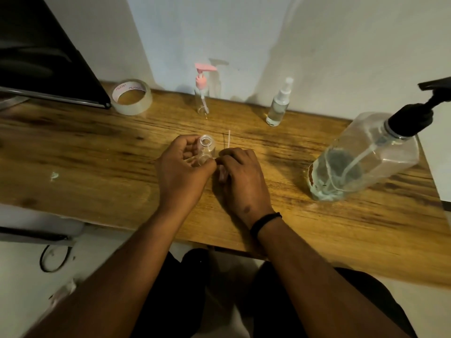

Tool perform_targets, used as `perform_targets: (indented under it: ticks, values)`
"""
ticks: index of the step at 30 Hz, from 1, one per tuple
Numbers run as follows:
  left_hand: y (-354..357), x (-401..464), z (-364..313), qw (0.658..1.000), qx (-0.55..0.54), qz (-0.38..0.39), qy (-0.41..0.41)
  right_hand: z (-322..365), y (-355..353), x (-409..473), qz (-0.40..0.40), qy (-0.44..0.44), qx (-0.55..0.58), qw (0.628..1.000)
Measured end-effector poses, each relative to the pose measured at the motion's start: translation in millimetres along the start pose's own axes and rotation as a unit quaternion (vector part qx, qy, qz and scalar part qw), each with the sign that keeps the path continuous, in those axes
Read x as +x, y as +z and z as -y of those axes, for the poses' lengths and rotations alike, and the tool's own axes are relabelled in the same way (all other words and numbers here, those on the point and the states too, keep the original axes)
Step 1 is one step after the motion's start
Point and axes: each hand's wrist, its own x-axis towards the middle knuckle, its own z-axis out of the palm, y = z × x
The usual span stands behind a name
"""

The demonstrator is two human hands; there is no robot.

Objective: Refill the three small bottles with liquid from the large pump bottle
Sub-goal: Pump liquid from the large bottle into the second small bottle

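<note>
Against a pale wall, the brown wooden tabletop [97, 152] carries everything. At its middle, the left hand [181, 170] curls its fingers [188, 142] round a small clear uncapped bottle [207, 148], mouth upward. Touching it, the right hand [241, 178] pinches something with a thin white tube [229, 140] sticking out; what it is I cannot tell. Farther back stand a clear pink-pump bottle [202, 93] and a clear white-topped spray bottle [278, 106]. Off to the right stands the large clear black-pump bottle [366, 154], partly filled. A clear tape roll [131, 96] lies back left.
</note>
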Motion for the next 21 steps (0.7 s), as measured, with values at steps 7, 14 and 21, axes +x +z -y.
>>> perform_targets:
  ticks: [7, 14, 21]
  values:
    - [2, -2, -3, 1.0, -0.02, -0.009, 0.008, 2, -11, 3, 0.009, 0.021, -0.009, 1.0]
    - [2, -14, -21, 0.997, -0.057, -0.009, 0.06, 21, -46, 12, -0.072, 0.015, 0.02, 0.997]
    - [4, -33, -99, 0.973, -0.055, 0.011, 0.225, 48, -127, 8, -0.217, 0.024, 0.092, 0.972]
